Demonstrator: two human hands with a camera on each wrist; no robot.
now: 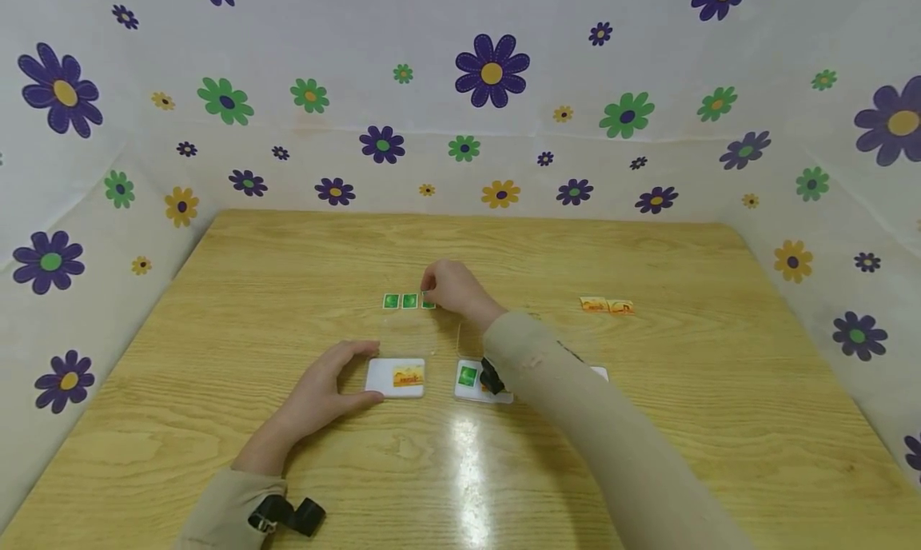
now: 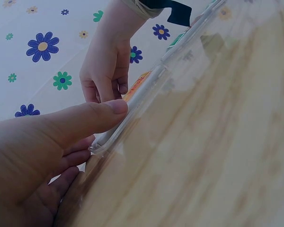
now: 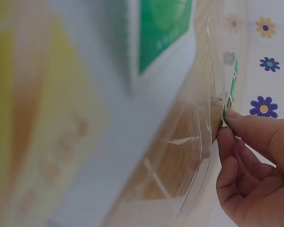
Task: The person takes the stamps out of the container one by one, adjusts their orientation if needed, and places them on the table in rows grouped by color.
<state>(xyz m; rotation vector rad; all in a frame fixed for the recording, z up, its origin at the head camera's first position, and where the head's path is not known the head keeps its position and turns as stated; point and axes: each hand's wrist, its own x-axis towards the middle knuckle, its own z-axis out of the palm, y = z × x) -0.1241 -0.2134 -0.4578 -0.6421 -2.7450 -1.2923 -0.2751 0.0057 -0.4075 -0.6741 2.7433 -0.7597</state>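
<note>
My left hand (image 1: 320,390) grips the left end of a small clear plastic case (image 1: 378,382), thumb at its near edge and fingers at its far edge. The case lies with its clear lid raised behind; a yellow-orange stamp (image 1: 408,376) sits on its white inside. Beyond it, my right hand (image 1: 455,286) pinches a green stamp (image 1: 428,304) between thumb and fingertip, at the right end of a short row. In the right wrist view the green stamp (image 3: 233,80) shows edge-on. The other two green stamps (image 1: 400,300) lie flat on its left.
A second open case (image 1: 484,397) holds a green stamp (image 1: 468,376) and an orange one, partly covered by my right wrist strap. A third white case (image 1: 600,372) is mostly hidden under my sleeve. Two orange stamps (image 1: 608,305) lie farther right on the wooden table (image 1: 719,422).
</note>
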